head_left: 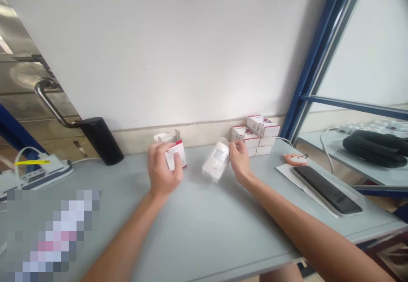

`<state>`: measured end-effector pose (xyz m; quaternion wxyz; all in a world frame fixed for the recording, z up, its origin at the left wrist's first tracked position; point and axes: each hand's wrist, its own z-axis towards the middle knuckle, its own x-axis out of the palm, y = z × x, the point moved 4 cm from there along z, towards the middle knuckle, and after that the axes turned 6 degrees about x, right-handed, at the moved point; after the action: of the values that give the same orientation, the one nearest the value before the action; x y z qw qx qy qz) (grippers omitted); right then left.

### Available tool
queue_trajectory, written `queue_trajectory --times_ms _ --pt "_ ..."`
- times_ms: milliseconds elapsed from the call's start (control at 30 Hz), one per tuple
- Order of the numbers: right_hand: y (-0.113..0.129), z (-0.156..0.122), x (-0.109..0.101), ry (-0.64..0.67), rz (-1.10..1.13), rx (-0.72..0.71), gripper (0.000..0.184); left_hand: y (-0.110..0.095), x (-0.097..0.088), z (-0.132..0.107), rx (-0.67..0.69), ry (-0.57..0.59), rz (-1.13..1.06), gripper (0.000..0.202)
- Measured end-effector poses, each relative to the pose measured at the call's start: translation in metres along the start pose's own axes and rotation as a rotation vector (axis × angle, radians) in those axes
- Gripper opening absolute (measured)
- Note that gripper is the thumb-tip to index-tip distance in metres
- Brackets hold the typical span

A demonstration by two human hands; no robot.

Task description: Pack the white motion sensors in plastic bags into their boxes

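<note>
In the head view my left hand (165, 167) grips a small white and red cardboard box (177, 155) whose top flaps stand up. Between finger and thumb of my right hand (239, 159) is the upper edge of a white motion sensor (217, 161) in a clear plastic bag. The sensor is tilted and sits a short way to the right of the box. Behind my right hand, several closed boxes (263, 125) of the same white and red look are stacked against the wall.
A black cylinder (101, 141) stands at the back left, near a white power strip (60, 173). On the right, a smartphone (327, 190) lies partly over white paper (288, 173), with an orange and white item (296, 159) behind. A blue-framed glass panel borders the desk.
</note>
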<state>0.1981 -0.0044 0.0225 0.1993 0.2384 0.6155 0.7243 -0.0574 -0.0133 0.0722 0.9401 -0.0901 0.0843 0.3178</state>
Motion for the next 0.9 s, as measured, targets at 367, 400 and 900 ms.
queue_trajectory --times_ms 367,400,900 --pt "-0.005 -0.011 0.011 0.180 0.154 0.105 0.020 -0.028 0.059 -0.040 -1.089 0.614 -1.021 0.050" --pt "0.001 -0.015 0.014 0.250 0.152 0.057 0.023 -0.026 0.059 -0.040 -1.123 0.594 -1.073 0.046" --pt "0.036 -0.003 0.000 0.326 0.005 -0.151 0.035 -0.031 0.052 -0.043 -1.277 0.780 -1.338 0.049"
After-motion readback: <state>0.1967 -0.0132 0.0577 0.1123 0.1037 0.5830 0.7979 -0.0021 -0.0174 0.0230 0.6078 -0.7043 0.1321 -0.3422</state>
